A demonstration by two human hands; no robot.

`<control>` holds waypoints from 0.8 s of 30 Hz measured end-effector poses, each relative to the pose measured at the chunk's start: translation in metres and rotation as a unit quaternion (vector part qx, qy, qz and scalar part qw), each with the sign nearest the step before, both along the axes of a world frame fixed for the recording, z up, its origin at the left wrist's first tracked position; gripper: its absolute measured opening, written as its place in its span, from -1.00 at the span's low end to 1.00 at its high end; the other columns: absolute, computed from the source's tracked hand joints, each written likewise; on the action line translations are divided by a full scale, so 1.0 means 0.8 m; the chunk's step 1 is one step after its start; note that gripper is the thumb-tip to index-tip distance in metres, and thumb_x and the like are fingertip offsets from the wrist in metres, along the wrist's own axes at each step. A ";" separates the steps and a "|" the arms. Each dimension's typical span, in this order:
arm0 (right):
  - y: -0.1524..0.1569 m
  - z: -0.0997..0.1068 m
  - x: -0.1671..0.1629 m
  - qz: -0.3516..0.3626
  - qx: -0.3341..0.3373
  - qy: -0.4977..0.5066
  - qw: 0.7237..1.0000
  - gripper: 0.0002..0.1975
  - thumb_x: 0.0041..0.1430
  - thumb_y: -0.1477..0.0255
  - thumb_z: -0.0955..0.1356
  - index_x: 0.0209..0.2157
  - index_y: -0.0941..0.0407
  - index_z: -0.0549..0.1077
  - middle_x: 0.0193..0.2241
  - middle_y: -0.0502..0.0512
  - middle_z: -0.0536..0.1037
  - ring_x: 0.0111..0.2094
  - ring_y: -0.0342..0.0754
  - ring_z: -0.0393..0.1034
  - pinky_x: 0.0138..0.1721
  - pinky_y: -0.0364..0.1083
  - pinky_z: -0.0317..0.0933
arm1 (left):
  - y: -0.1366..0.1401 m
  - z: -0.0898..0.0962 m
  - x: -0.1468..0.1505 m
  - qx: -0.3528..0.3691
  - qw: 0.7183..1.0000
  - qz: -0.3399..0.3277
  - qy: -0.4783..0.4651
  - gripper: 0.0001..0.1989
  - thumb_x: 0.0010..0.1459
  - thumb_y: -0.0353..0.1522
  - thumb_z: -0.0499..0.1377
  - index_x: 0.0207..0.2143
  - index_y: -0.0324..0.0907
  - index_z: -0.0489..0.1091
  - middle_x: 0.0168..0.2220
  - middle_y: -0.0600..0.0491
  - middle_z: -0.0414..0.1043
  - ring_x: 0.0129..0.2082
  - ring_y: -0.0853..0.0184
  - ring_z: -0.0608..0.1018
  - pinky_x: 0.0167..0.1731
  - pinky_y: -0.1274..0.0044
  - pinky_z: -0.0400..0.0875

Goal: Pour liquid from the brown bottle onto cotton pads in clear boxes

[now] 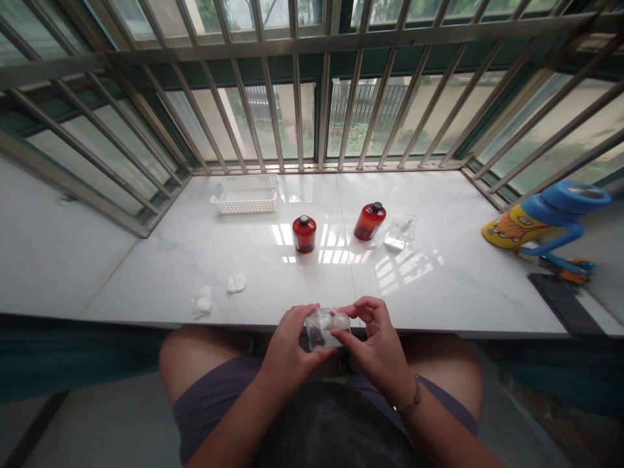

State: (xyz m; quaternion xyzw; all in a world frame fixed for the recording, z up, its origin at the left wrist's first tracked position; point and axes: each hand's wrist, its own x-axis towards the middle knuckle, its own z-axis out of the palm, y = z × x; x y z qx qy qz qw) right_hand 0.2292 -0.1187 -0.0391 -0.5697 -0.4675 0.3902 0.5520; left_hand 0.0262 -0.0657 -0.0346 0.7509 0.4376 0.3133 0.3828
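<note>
A small see-through plastic container [319, 329] is held between my two hands, just past the table's front edge and above my lap. Its exact kind I cannot make out; a rounded, knob-like part [340, 321] sits at its right end. My left hand [291, 338] is closed around the left side, thumb below and fingers above. With thumb and index finger, my right hand [377, 338] pinches the rounded right end, its other fingers curled above. Beyond them on the table, one amber-red bottle [305, 235] with a black cap stands upright. Another red bottle [370, 222] is to its right.
The glossy white table [273, 286] ends at barred windows. A white plastic basket [247, 203] sits at the back left. Two crumpled white tissues [201, 302] lie front left. See-through packaging [402, 233], a yellow and blue flask [531, 218] and a dark phone [560, 302] are at right.
</note>
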 end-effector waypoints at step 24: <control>0.015 -0.010 0.059 -0.132 0.003 -0.196 0.972 -0.59 0.25 0.12 0.53 -0.23 -0.03 0.26 -0.12 0.08 0.64 -0.08 0.13 0.57 0.01 0.13 0.40 | -0.006 0.007 -0.012 0.218 0.970 0.054 0.095 -0.27 0.32 -0.21 0.38 0.45 -0.07 0.23 0.28 -0.19 0.52 0.26 0.02 0.59 0.23 0.19 0.57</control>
